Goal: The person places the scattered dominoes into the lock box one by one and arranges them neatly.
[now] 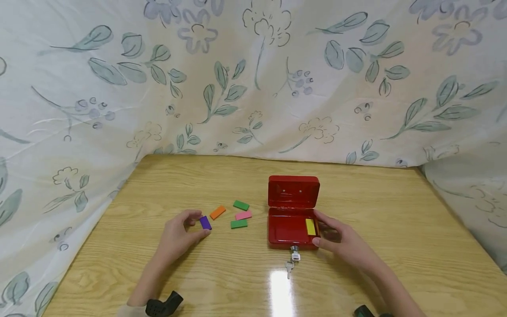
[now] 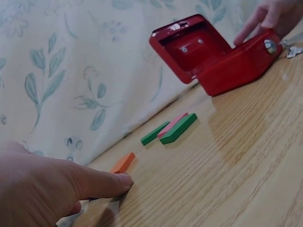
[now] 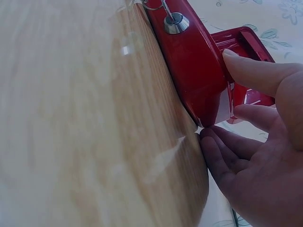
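In the head view my left hand [image 1: 180, 235] is at a small purple block [image 1: 205, 223] on the table, thumb at its near end and fingers at its far end, pinching it. The left wrist view mostly hides that block behind the thumb. My right hand [image 1: 342, 240] holds the right side of an open red cash box [image 1: 273, 229], thumb by the front corner and fingers along the side. A yellow block [image 1: 310, 227] lies inside, at the right. From the lock [image 3: 176, 22] at the front hang keys [image 1: 289, 266].
Between the left hand and the box lie an orange block [image 1: 218, 212], a pink block [image 1: 243, 215], a far green block [image 1: 241, 205] and a nearer green block [image 1: 239, 224]. The raised lid [image 1: 293, 191] leans back. A floral cloth [image 1: 257, 110] hangs behind the wooden table [image 1: 376, 198].
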The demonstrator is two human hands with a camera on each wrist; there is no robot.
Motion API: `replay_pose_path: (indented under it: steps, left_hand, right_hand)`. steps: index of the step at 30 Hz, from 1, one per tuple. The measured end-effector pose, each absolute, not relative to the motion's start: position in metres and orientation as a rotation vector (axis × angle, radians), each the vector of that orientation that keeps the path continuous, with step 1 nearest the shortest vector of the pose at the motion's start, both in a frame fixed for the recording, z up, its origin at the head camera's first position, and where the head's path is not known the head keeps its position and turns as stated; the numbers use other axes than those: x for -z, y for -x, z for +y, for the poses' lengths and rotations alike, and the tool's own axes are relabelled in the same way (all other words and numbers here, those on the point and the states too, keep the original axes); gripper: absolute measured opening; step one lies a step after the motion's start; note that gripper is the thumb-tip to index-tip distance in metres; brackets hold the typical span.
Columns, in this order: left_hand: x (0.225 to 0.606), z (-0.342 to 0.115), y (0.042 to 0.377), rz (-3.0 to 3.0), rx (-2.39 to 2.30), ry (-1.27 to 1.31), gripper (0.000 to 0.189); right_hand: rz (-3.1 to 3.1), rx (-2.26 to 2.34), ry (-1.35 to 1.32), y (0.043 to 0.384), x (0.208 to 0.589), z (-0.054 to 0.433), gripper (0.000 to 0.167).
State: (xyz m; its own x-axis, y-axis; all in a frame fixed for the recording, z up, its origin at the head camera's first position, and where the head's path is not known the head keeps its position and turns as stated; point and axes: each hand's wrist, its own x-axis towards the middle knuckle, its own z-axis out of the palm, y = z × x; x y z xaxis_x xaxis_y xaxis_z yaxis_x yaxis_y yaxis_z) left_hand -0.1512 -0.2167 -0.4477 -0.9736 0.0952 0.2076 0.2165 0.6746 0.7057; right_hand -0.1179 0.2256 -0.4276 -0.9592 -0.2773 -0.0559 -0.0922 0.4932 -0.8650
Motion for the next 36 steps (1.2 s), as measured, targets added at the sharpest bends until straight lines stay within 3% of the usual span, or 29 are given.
replay_pose_path:
  steps: [36]
  left_hand:
    - [0.44,-0.203,0.142,-2.512,1.159,0.371,0.047]
  right_hand:
    - [2.547,1.452,0.293,0.117,0.428,0.225,0.075]
